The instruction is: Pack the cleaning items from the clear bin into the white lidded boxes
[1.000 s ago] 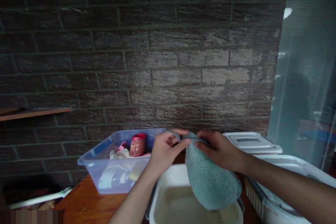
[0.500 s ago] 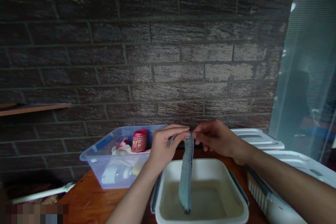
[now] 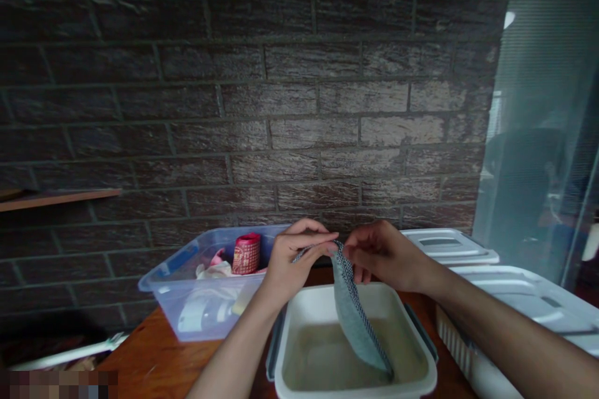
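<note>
A grey-green knitted cloth (image 3: 353, 318) hangs by its top edge over a white tub (image 3: 299, 305) of cloudy water, its lower end down at the water. My left hand (image 3: 292, 262) pinches the top edge from the left. My right hand (image 3: 379, 255) pinches the same edge from the right, the fingertips of both hands almost touching.
A clear blue-tinted bin (image 3: 187, 287) at the left holds a red patterned roll (image 3: 246, 254), pale cloths and a bottle. White lidded containers (image 3: 496, 299) stand at the right. All rest on a wooden table (image 3: 150, 365) against a brick wall (image 3: 262, 106). A glass pane (image 3: 543, 137) is at the right.
The cloth was spread wide between my hands, then hung edge-on and straight down. Now it swings to the right and its lower end reaches the water.
</note>
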Motion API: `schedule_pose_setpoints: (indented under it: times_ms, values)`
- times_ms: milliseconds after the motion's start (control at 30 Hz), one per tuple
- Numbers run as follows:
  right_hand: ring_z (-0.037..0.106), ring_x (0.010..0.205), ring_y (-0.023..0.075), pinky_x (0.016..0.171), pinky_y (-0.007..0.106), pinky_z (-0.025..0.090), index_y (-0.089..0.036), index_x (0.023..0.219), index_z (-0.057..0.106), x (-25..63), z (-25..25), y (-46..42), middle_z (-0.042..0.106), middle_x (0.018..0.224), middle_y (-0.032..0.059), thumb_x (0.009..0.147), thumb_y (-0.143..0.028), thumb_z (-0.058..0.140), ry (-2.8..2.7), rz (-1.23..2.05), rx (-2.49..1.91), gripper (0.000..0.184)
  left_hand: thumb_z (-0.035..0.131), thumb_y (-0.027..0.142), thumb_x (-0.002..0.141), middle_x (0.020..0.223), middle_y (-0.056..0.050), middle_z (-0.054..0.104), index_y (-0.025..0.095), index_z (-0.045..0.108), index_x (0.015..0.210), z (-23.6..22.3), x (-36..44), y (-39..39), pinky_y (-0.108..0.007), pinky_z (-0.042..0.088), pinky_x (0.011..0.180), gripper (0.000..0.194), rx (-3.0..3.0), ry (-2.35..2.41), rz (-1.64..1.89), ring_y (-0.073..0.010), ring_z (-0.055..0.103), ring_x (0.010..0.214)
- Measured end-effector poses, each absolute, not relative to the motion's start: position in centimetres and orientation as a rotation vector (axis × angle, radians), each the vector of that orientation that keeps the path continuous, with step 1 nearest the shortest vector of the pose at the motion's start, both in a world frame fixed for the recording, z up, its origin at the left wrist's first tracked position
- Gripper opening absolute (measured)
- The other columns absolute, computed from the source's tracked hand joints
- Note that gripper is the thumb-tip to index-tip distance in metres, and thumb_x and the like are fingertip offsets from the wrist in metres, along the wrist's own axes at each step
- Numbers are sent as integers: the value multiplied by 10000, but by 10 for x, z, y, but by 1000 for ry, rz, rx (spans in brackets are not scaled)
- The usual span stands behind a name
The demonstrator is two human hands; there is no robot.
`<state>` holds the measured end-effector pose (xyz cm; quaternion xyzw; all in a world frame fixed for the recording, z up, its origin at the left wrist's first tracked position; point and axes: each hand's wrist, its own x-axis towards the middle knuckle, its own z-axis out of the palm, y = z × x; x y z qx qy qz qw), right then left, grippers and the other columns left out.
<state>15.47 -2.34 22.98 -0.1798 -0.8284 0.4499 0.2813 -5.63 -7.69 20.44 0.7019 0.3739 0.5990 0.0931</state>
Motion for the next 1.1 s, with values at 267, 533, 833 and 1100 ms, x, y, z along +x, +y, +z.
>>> schedule_pose_setpoints:
  times_ms: [267, 533, 833, 1100]
  values:
    - [632, 462, 146, 454, 237, 526, -189, 853, 613, 174, 244, -37, 669, 554, -18, 792, -326, 763, -1496, 1088, -435, 212, 700, 361, 901, 1071, -85, 716, 238, 803, 911, 203, -84, -59, -373, 602, 827, 162, 2059, 1200, 1607, -245, 690, 991]
    - [762, 736, 223, 659, 306, 609, -167, 1077, 740, 164, 248, -39, 787, 801, 72, 847, -256, 651, -1638, 936, -477, 263, 580, 389, 968, 1070, -56, 731, 299, 761, 1012, 209, -83, -68, -419, 468, 1012, 206, 2168, 1433, 1555, -273, 649, 1088]
    - [736, 727, 240, 649, 335, 559, -279, 965, 788, 169, 224, -31, 780, 842, 43, 885, -318, 693, -1902, 502, -620, 130, 774, 337, 816, 1176, -39, 726, 306, 692, 1194, 197, -29, -93, -398, 493, 980, 388, 2306, 1498, 1215, -303, 652, 1103]
    - [686, 921, 261, 788, 345, 488, -222, 930, 660, 174, 240, -25, 701, 1002, 107, 947, -307, 591, -1775, 17, -624, 111, 509, 359, 1017, 1621, -19, 392, 342, 603, 1403, 196, -53, -83, -440, 241, 1256, 398, 2370, 1443, 788, -248, 331, 1504]
